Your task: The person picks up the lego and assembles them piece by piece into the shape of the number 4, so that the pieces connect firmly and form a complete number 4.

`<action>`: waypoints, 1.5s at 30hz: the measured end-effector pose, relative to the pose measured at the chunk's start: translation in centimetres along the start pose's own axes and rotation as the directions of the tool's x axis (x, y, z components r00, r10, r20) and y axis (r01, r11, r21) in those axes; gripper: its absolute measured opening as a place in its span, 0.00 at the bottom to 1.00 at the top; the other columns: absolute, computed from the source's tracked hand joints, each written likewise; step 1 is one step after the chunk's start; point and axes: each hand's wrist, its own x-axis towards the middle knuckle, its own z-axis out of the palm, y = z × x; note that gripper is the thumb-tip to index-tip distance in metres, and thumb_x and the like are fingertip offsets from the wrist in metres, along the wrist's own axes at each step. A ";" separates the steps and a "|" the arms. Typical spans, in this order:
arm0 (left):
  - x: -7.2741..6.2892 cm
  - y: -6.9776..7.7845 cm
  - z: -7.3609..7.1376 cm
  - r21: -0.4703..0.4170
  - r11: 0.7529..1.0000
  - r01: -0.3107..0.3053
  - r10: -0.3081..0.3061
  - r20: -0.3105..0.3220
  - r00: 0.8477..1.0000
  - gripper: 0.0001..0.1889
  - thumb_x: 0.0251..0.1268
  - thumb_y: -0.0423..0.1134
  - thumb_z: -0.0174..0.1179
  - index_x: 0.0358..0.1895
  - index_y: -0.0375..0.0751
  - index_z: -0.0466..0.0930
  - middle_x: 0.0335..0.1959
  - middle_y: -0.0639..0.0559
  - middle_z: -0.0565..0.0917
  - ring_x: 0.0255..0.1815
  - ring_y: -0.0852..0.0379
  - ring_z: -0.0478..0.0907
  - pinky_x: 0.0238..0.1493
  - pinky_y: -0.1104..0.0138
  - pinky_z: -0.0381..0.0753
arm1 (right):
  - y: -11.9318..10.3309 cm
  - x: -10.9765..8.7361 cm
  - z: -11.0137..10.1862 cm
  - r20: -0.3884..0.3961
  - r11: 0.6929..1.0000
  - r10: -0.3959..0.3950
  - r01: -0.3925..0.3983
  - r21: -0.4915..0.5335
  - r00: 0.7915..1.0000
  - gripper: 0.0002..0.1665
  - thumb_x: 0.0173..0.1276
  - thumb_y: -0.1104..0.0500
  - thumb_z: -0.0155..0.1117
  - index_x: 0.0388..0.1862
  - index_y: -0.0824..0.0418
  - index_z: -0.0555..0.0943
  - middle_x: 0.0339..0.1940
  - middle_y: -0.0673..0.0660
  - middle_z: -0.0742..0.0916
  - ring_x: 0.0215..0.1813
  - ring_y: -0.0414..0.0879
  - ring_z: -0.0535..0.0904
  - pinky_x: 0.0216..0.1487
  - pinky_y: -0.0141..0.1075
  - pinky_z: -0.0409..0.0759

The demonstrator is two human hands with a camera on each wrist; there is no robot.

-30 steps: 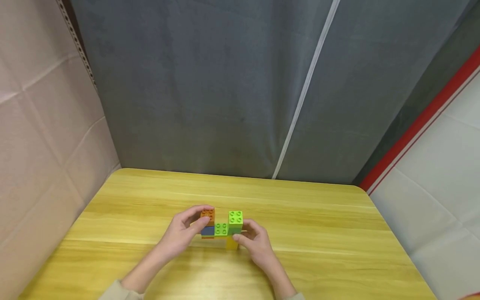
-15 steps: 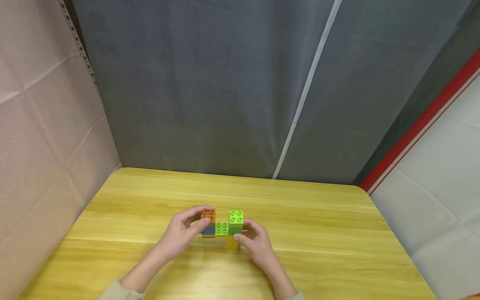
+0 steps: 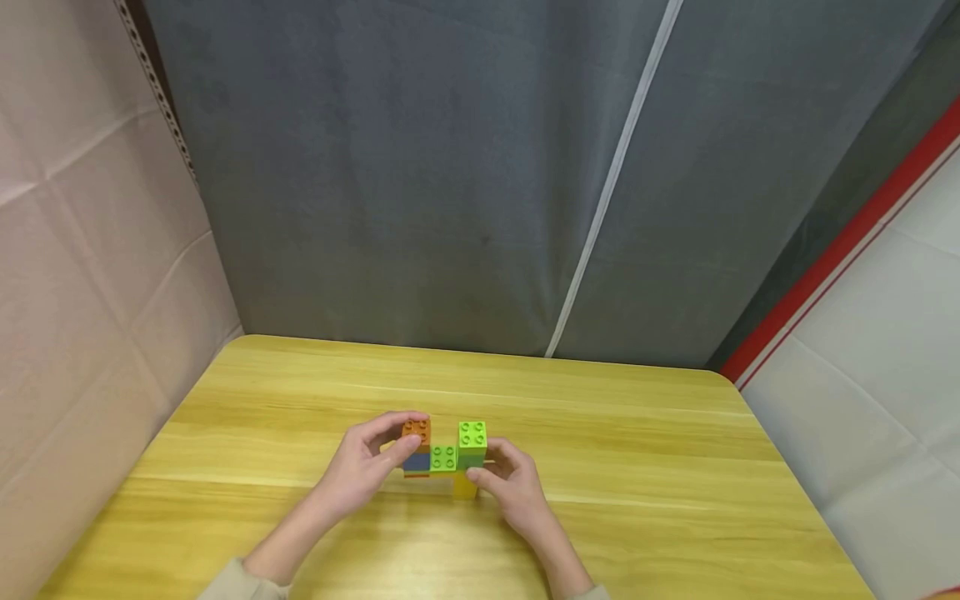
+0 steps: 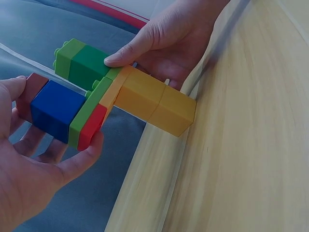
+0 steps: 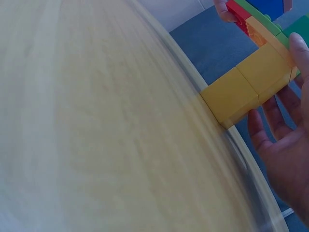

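Observation:
A toy-brick structure stands on two stacked yellow bricks (image 4: pixel 157 104), seen in both wrist views. Its left end stacks an orange-brown brick (image 3: pixel 417 427) over a blue brick (image 4: pixel 58 111), with a light green plate (image 3: pixel 443 458) and a red brick (image 4: pixel 92 128) beneath. At the right end, a lime brick (image 3: pixel 472 434) tops a dark green one (image 4: pixel 89 67). My left hand (image 3: pixel 356 469) grips the left stack, thumb on its near side and fingers around it. With the thumb low at the dark green brick, my right hand (image 3: pixel 519 492) holds the right end, its fingers behind the yellow column.
The structure stands on a wooden table (image 3: pixel 637 450), near its middle. A dark grey curtain (image 3: pixel 412 183) hangs behind the table's far edge. Pale cloth walls (image 3: pixel 90 250) flank it on the left and right.

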 end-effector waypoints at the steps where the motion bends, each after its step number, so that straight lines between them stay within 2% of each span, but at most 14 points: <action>1: 0.0 0.0 0.0 -0.002 1.000 0.000 0.000 0.000 1.000 0.16 0.76 0.34 0.60 0.62 0.33 0.80 0.57 0.38 0.82 0.54 0.57 0.82 0.52 0.59 0.85 | 0.0 0.0 0.0 0.001 1.000 0.000 0.000 -0.001 1.000 0.21 0.67 0.68 0.69 0.59 0.70 0.79 0.54 0.66 0.85 0.52 0.50 0.83 0.55 0.38 0.83; 12: 0.0 0.1 0.0 -0.015 0.999 -0.031 0.031 0.017 0.999 0.16 0.75 0.32 0.60 0.61 0.33 0.80 0.53 0.37 0.83 0.52 0.56 0.82 0.51 0.54 0.85 | 0.1 0.0 -0.1 0.005 1.000 -0.007 0.007 -0.004 1.000 0.22 0.67 0.68 0.69 0.59 0.70 0.79 0.54 0.67 0.85 0.52 0.50 0.83 0.55 0.38 0.83; 18: 0.0 0.1 -0.1 -0.020 0.999 -0.037 0.037 0.022 0.999 0.16 0.76 0.32 0.60 0.62 0.31 0.79 0.53 0.33 0.82 0.51 0.56 0.82 0.51 0.56 0.86 | 0.0 -0.1 0.0 -0.002 1.000 0.000 0.000 -0.004 1.000 0.22 0.67 0.68 0.69 0.59 0.70 0.79 0.54 0.66 0.85 0.52 0.51 0.83 0.55 0.38 0.83; 23: 0.0 0.1 0.0 -0.020 0.999 -0.038 0.039 0.015 0.999 0.15 0.75 0.31 0.60 0.61 0.31 0.80 0.53 0.35 0.83 0.50 0.56 0.83 0.50 0.61 0.86 | 0.0 -0.1 0.1 0.004 1.000 0.000 0.000 -0.001 1.000 0.22 0.67 0.68 0.69 0.59 0.70 0.79 0.54 0.67 0.85 0.51 0.50 0.83 0.54 0.38 0.83; 28: 0.0 0.1 0.0 -0.014 0.997 -0.070 0.070 0.008 0.998 0.14 0.74 0.30 0.60 0.59 0.30 0.81 0.51 0.33 0.83 0.49 0.56 0.82 0.48 0.65 0.86 | 0.0 -0.1 0.1 0.005 1.000 -0.004 0.004 -0.001 1.000 0.22 0.68 0.68 0.69 0.60 0.70 0.79 0.54 0.66 0.85 0.52 0.50 0.83 0.55 0.38 0.83; 32: 0.1 0.2 0.1 -0.024 0.996 -0.089 0.089 0.011 0.996 0.14 0.74 0.29 0.59 0.59 0.28 0.80 0.51 0.32 0.83 0.49 0.56 0.82 0.48 0.65 0.86 | 0.0 -0.1 0.1 0.005 1.000 -0.003 0.003 0.000 1.000 0.22 0.68 0.68 0.69 0.60 0.70 0.79 0.54 0.66 0.85 0.52 0.50 0.83 0.54 0.38 0.83; 36: 0.0 0.3 0.1 -0.028 0.996 -0.089 0.089 0.013 0.996 0.14 0.74 0.29 0.59 0.59 0.29 0.81 0.51 0.34 0.84 0.49 0.56 0.82 0.48 0.64 0.86 | 0.0 -0.1 0.1 0.004 1.000 -0.003 0.003 -0.001 1.000 0.22 0.68 0.68 0.68 0.60 0.70 0.78 0.54 0.67 0.85 0.51 0.50 0.83 0.54 0.38 0.83; 45: 0.0 -0.1 0.1 -0.043 0.995 -0.090 0.090 -0.001 0.996 0.15 0.74 0.29 0.59 0.60 0.28 0.80 0.53 0.32 0.82 0.51 0.56 0.83 0.50 0.64 0.85 | 0.0 0.0 0.1 0.006 1.000 -0.002 0.002 0.004 1.000 0.22 0.68 0.68 0.69 0.60 0.70 0.79 0.55 0.67 0.85 0.52 0.50 0.83 0.55 0.38 0.83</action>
